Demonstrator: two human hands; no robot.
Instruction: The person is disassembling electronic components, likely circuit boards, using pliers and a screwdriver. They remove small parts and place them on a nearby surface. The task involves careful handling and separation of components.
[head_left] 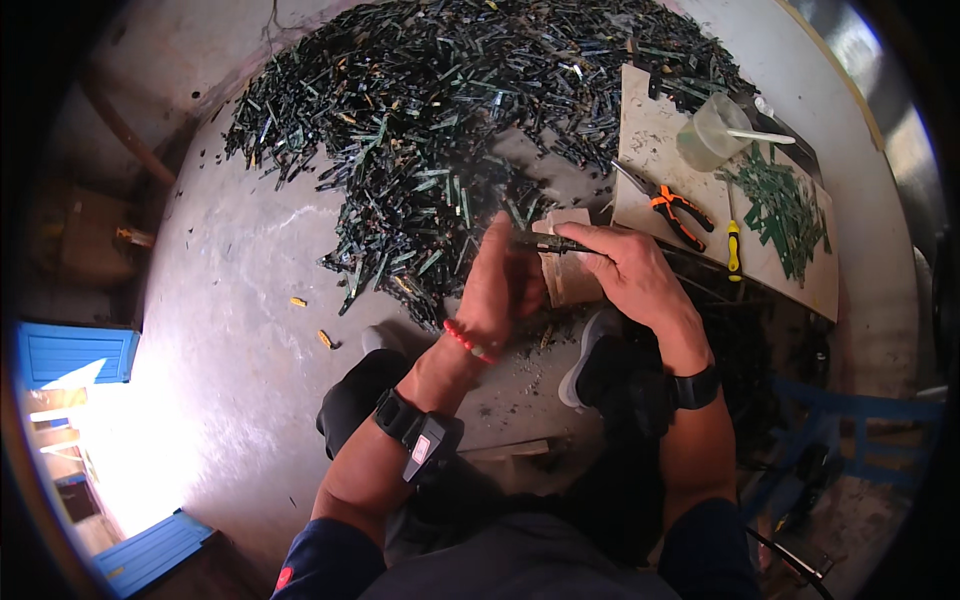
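Observation:
My right hand (640, 280) is closed, pinching a thin dark strip (550, 243) that looks like a narrow circuit-board piece. Close to the strip's left end is my left hand (497, 285), its thumb pointing up and its other fingers smeared by motion, so its grip is unclear. Beneath the strip stands a tan block (572, 282), partly covered by my hands. Beyond them spreads a large heap of dark and green strips (420, 130) on the floor.
At right, a pale board (650, 130) bears orange-and-black pliers (683, 213), a yellow-handled screwdriver (734, 250), a translucent cup (708, 140) with a white-handled tool, and a pile of green strips (785, 215). Small yellow pieces (325, 339) lie on the floor at left. A blue frame (850, 425) stands lower right.

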